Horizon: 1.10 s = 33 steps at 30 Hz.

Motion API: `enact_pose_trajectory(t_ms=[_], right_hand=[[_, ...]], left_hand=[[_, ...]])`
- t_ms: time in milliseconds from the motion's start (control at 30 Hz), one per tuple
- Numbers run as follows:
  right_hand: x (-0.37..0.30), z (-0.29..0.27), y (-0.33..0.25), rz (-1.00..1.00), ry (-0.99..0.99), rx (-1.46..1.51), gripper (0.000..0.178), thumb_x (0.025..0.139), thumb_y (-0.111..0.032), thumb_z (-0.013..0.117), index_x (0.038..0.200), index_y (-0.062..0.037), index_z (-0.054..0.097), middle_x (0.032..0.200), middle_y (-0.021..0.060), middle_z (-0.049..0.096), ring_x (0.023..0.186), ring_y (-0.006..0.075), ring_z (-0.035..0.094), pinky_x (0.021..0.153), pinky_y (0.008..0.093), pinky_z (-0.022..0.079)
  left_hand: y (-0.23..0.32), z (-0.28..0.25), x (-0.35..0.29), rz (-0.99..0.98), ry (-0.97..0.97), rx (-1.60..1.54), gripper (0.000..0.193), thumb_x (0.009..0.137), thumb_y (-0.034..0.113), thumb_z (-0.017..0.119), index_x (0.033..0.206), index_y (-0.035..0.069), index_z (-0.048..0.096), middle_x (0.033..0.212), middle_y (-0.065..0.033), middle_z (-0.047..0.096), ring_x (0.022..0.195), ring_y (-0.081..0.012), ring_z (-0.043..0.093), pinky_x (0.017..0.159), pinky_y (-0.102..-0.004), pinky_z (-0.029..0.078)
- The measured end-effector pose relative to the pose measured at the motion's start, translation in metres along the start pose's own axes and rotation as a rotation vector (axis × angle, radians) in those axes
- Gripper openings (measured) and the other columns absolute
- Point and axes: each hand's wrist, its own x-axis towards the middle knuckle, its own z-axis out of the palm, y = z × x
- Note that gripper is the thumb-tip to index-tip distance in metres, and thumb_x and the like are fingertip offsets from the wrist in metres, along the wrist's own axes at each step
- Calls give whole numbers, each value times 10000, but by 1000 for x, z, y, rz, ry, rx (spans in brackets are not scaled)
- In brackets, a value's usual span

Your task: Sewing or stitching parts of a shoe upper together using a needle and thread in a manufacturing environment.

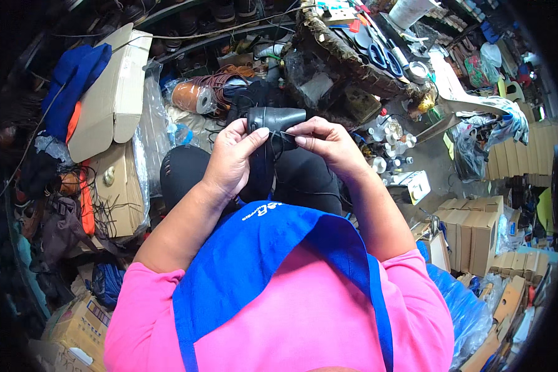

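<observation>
A black leather shoe (pixel 285 116) lies over my lap, its smooth rounded end pointing right. My left hand (pixel 232 152) is closed around its left side, with the thumb pressing on the upper. At the shoe's near right edge, my right hand (pixel 328 144) pinches a thin strand between thumb and forefinger. Whether a needle is on that strand is too small to tell. Dark thread (pixel 302 191) hangs in a loop over my dark-trousered leg. The shoe's underside and its part toward my body are partly hidden by my left hand and shadow.
Scissors (pixel 378 54) and other tools crowd a worn bench (pixel 328 46) ahead. Small bottles (pixel 394 139) stand right of my knees. Cardboard (pixel 108 102) and a spool of orange-brown thread (pixel 192 97) are at left. Stacked boxes (pixel 471 232) stand at right.
</observation>
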Motion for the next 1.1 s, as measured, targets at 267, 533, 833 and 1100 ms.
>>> enact_pose_trajectory(t_ms=[267,533,833,1100], right_hand=[[1,0,9,80,-52,189,219,786,-98,650,989,-15,654,952,42,605,907,131,554,822,271,423],[-9,17,21,218,7,179,186,749,-110,699,897,-7,651,822,7,610,756,82,544,717,233,428],[-19,9,20,253,48,245,234,756,-68,687,956,-53,565,860,-7,586,801,73,536,751,210,422],[-8,29,33,63,177,204,277,721,-31,715,735,-85,443,701,-34,528,652,45,498,571,195,412]], left_hand=[[-6,-6,0,-68,-31,-125,182,842,62,588,1010,5,551,945,-67,617,832,-114,588,791,-255,474],[-25,-14,-14,-83,-9,-57,170,851,50,571,1014,10,545,936,-58,617,839,-105,587,795,-243,469],[-26,-27,-24,-136,-89,-11,277,830,29,584,1097,16,511,1029,-68,602,954,-135,565,882,-291,428],[-30,-29,-23,-122,-56,50,281,827,16,583,1102,18,522,1029,-61,600,953,-123,558,884,-285,425]])
